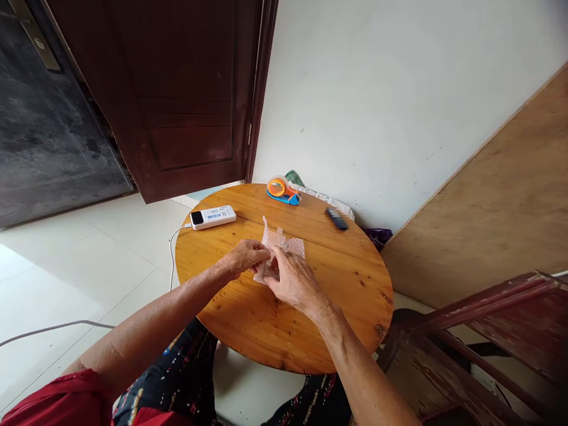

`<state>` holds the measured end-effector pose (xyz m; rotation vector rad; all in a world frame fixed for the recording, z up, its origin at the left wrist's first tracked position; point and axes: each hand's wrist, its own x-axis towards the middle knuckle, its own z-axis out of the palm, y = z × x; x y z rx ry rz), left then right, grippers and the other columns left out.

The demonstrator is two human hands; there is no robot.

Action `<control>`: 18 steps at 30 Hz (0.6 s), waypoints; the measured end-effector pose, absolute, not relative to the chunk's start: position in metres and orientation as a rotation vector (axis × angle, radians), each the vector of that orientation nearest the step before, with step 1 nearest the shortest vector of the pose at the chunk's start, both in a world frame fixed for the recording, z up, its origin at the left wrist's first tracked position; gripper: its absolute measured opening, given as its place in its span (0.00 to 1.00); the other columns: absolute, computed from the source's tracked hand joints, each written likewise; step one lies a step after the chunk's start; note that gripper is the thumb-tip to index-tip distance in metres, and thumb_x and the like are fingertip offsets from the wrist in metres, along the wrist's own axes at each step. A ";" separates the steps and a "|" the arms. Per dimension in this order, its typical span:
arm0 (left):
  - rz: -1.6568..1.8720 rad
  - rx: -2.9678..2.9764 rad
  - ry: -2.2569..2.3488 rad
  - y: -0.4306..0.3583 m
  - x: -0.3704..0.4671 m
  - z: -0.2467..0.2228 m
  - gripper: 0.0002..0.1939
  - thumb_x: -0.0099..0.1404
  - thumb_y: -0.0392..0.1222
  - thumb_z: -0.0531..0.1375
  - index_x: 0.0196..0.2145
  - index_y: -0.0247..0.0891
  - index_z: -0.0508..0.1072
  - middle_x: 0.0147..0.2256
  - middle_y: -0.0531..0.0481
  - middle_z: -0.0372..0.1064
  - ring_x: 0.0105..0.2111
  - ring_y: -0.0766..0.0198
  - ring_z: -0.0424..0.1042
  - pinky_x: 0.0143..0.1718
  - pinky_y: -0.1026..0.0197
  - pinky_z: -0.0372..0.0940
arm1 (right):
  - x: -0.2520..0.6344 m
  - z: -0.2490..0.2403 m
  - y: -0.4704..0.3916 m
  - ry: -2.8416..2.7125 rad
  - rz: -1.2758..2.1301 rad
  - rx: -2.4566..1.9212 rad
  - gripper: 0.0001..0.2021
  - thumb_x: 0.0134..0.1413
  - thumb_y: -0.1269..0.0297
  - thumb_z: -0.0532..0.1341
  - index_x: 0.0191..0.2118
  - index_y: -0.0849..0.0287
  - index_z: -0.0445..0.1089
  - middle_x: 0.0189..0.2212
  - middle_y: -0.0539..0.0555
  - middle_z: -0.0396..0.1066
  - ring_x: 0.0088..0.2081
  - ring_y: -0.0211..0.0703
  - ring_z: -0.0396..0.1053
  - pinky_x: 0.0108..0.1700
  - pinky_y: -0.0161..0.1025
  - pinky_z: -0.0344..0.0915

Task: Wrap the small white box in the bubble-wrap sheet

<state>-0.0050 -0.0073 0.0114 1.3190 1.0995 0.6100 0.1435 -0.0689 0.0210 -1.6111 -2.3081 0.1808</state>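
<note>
A piece of clear bubble wrap [293, 245] lies near the middle of the round wooden table [337, 284], with one corner sticking up at its far left. My left hand [249, 255] is closed, its fingertips pinching the wrap's left side. Curled over the near part of the wrap is my right hand [295, 278], thumb and fingers bent around it and close to the left fingertips. My fingers hide much of the wrap, and I cannot tell whether anything is inside it.
An orange and blue tape dispenser [283, 190] stands at the table's far edge. A white device with a dark screen [213, 217] and a plugged-in cable [171, 260] is at the left. To the right lies a dark, blurred-out object [336, 218]. A wooden chair [488, 331] is beside the table.
</note>
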 end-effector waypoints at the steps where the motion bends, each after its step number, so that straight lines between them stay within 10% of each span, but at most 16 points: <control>1: 0.589 1.325 1.081 -0.007 -0.005 0.012 0.03 0.51 0.36 0.58 0.26 0.35 0.69 0.19 0.55 0.65 0.20 0.70 0.64 0.23 0.66 0.60 | 0.146 0.021 -0.070 -2.282 0.220 -1.602 0.22 0.51 0.71 0.62 0.53 0.62 0.63 0.41 0.59 0.76 0.42 0.49 0.72 0.43 0.41 0.62; 11: 0.374 2.121 1.261 -0.014 0.005 0.016 0.12 0.53 0.37 0.59 0.35 0.34 0.78 0.25 0.52 0.71 0.26 0.65 0.67 0.27 0.65 0.58 | 0.187 0.020 -0.093 -1.924 0.275 -1.515 0.16 0.54 0.67 0.58 0.49 0.57 0.69 0.48 0.59 0.75 0.50 0.51 0.71 0.52 0.47 0.65; 18: 0.396 2.408 1.250 -0.018 0.007 0.014 0.08 0.56 0.38 0.59 0.29 0.38 0.78 0.32 0.44 0.73 0.36 0.55 0.72 0.37 0.60 0.63 | 0.214 -0.010 -0.106 -1.505 0.527 -1.924 0.27 0.52 0.50 0.62 0.54 0.61 0.66 0.34 0.58 0.78 0.31 0.49 0.75 0.37 0.45 0.68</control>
